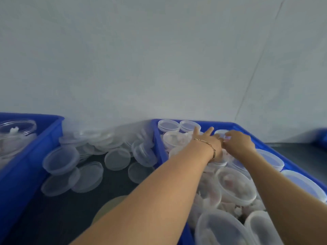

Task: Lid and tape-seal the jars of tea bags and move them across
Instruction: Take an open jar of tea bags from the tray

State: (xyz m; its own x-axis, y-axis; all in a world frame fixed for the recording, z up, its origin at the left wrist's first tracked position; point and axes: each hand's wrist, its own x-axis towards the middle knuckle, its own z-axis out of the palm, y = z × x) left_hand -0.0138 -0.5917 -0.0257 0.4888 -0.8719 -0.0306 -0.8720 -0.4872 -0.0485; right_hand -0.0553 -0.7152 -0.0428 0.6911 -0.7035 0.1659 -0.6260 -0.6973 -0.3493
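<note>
Surface: a dark grey-green table top, bare in the middle strip between two crates; a pale tan disc lies flat on it near the front, partly hidden by the left forearm.
Room: a plain white wall stands right behind the table, with a thin diagonal seam line on its right side.
Right crate: a blue plastic crate at the right, packed with round clear plastic jars of tea bags; most stand upright with their lidded tops facing up, and some near the front lean at a tilt.
Left crate: a second blue plastic crate at the left edge, holding a clear open jar with something white inside.
Loose lids: a heap of translucent round plastic lids lies on the table between the crates, up against the wall; some lie flat, others lean on each other.
Left hand: the left hand, a thin bracelet on its wrist, reaches over the far part of the right crate with index finger and thumb stretched out forward over the jars; whether the other fingers hold anything I cannot tell.
Right hand: the right hand meets the left one there, its fingers curled and pinching a small clear piece at the fingertips; too blurred to tell what it is.
Worked jar: hidden under the two hands at the crate's far end, so its tilt cannot be told.
</note>
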